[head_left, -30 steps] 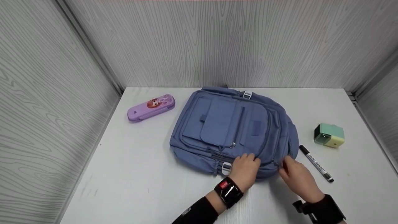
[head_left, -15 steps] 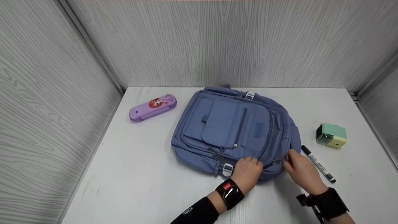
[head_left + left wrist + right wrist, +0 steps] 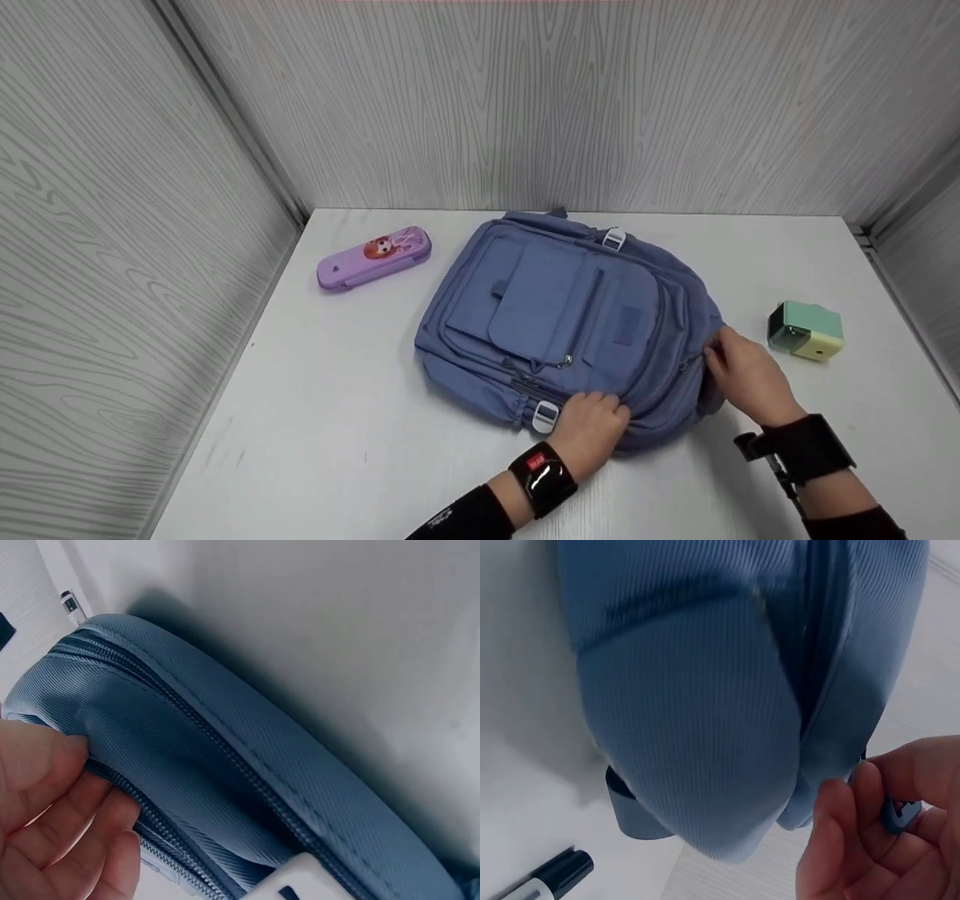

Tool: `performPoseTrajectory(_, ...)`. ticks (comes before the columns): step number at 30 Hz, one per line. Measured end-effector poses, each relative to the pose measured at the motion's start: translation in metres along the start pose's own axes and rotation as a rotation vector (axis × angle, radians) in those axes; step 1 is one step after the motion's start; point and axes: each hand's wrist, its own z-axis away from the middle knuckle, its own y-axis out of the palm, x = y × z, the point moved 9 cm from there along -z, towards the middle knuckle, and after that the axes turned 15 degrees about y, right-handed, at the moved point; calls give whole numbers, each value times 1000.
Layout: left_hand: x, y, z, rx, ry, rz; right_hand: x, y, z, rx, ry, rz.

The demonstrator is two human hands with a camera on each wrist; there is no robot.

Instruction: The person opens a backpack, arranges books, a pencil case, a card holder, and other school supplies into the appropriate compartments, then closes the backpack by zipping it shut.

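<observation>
On the desk (image 3: pixel 337 390), the blue backpack (image 3: pixel 551 300) lies front up; the left hand (image 3: pixel 589 431) grips its near edge. The right hand (image 3: pixel 754 379) has slid farther around the rounded top, pinching what seems a loop zip pull (image 3: pixel 895 822), so the zipping is probably advancing; whether opening or closing is unclear.
</observation>
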Motion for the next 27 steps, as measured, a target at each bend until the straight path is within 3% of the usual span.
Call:
performPoseTrajectory(5,-1,-3,7,-49,20,-14,-4,-2,-14,-15,-19,-3)
performPoseTrajectory(13,-5,-12,26,-211,89,-30,-17,-9,-39,-78,-18,12)
performPoseTrajectory(19,-4,-13,40,-232,141,-10,-19,-6,-53,-67,-13,-1)
performPoseTrajectory(27,3,-16,53,-259,143,9,-26,1,-61,-26,37,-76)
